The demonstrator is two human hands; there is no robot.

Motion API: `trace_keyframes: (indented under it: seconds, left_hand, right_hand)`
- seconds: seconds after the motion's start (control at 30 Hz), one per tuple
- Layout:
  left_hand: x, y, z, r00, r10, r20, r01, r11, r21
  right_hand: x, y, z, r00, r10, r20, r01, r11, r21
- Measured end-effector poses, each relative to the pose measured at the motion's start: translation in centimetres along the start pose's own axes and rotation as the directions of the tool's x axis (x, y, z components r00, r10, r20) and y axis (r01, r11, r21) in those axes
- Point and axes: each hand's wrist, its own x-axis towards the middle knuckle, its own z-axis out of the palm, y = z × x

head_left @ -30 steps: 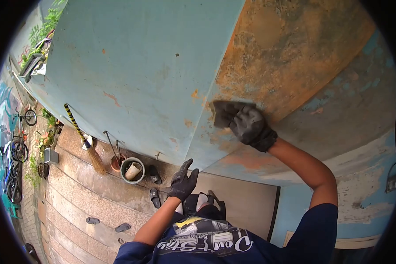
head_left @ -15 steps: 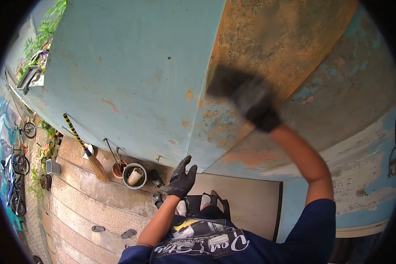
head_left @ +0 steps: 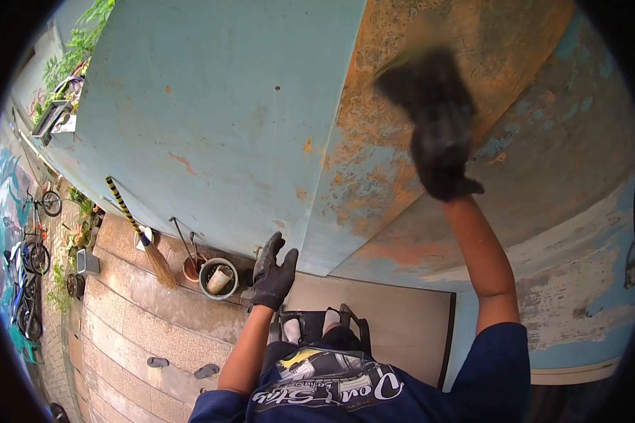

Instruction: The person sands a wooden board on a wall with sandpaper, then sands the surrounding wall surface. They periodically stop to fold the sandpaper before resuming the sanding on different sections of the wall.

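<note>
My right hand [head_left: 441, 148], in a dark glove, is closed around a dark, flat rectangular pad [head_left: 425, 77], blurred by motion. The pad overlaps the bare brown-orange strip [head_left: 515, 42] of the wall, where paint is worn off. Below it, light blue paint [head_left: 363, 173] remains in flaking patches. My left hand [head_left: 273, 276], gloved in black and grey, is raised with fingers outstretched and nothing in it. It is nearest the lower part of the smooth light blue wall face [head_left: 212, 99], close to the corner edge.
A straw broom [head_left: 159, 262] leans on the wall at left, beside a grey bucket [head_left: 203, 283] with a pale container inside. Slippers [head_left: 206, 371] lie on the tiled steps [head_left: 130, 321]. My feet, in white socks, are within a black frame [head_left: 363, 328]. Bicycles [head_left: 32, 257] stand far left.
My right hand has swept up and to the right across the brown strip with the pad. My left hand has shifted slightly left and up, its fingers still outstretched.
</note>
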Motion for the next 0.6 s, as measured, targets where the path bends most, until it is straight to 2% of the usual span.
trace_keyframes:
  seconds: [0.03,0.07,0.1,0.13,0.17,0.2,0.27,0.3,0.33,0.37,0.4,0.43,0.47,0.5,0.53,0.57,0.6]
  left_hand:
    - [0.2,0.5,0.4,0.999,0.032,-0.028,-0.034,0.997,-0.070]
    - [0.5,1.3,0.8,0.996,0.064,-0.060,-0.072,0.988,-0.139]
    - [0.6,2.9,0.6,1.000,0.029,0.011,-0.027,0.986,-0.163]
    - [0.8,3.8,0.9,1.000,0.019,0.013,-0.017,0.986,-0.164]
    - [1.2,4.5,1.4,0.968,-0.153,0.199,0.235,0.834,-0.500]
    - [1.4,5.1,2.0,0.875,-0.232,0.425,0.480,0.525,-0.703]
    - [2.3,7.0,3.6,0.754,-0.170,0.635,0.656,0.132,-0.743]
    - [3.1,5.6,5.6,0.919,0.046,0.392,0.272,0.646,-0.713]
    - [3.5,5.5,6.7,0.922,0.215,0.321,0.018,0.807,-0.591]
    - [3.9,5.5,7.8,0.895,0.377,0.239,-0.253,0.870,-0.423]
    - [3.9,7.6,7.5,0.924,0.358,0.137,-0.312,0.909,-0.276]
    - [3.7,9.6,6.9,0.931,0.356,0.081,-0.336,0.921,-0.197]
    - [3.5,11.7,6.4,0.935,0.354,0.024,-0.349,0.930,-0.115]
    - [2.9,13.7,5.6,0.904,0.428,-0.014,-0.427,0.903,0.057]
    - [3.0,17.6,4.1,0.950,0.310,-0.043,-0.312,0.935,-0.169]
    - [3.0,21.5,2.5,0.980,0.186,-0.070,-0.198,0.897,-0.394]
    - [5.0,20.2,3.2,0.706,0.612,-0.357,-0.562,0.791,0.243]
  right_hand:
    - [1.1,1.3,-0.4,0.997,0.050,-0.062,-0.051,0.998,-0.019]
    - [1.4,-0.3,-0.7,0.998,-0.010,-0.068,0.001,0.993,-0.122]
    - [-0.4,-2.5,-0.1,0.996,-0.049,0.081,0.049,0.999,0.002]
    - [-3.3,-5.2,1.0,0.969,-0.105,0.225,0.076,0.988,0.133]
    - [-5.6,-7.4,2.2,0.974,-0.124,0.188,0.069,0.960,0.273]
    - [-6.6,-9.3,1.7,0.974,-0.108,0.197,0.030,0.932,0.361]
    - [-8.0,-12.7,-0.2,0.964,-0.061,0.260,-0.074,0.874,0.481]
    - [-9.0,-14.1,-1.0,0.919,-0.104,0.381,-0.109,0.860,0.498]
    - [-10.1,-15.4,-1.7,0.855,-0.145,0.497,-0.151,0.848,0.508]
    - [-10.0,-15.9,-2.7,0.884,-0.043,0.466,-0.304,0.705,0.641]
    - [-8.9,-14.5,-3.6,0.884,-0.042,0.465,-0.302,0.708,0.639]
    - [-7.7,-12.2,-4.6,0.872,-0.124,0.474,-0.237,0.741,0.628]
    - [-6.8,-10.6,-5.8,0.869,-0.123,0.480,-0.244,0.737,0.631]
    - [-5.9,-9.0,-6.9,0.866,-0.122,0.485,-0.251,0.732,0.633]
    - [-5.2,-8.1,-8.3,0.866,-0.119,0.486,-0.256,0.729,0.634]
    - [-4.4,-7.2,-9.7,0.872,-0.046,0.488,-0.334,0.672,0.661]
    - [-4.1,-6.2,-10.7,0.871,0.027,0.491,-0.405,0.606,0.684]
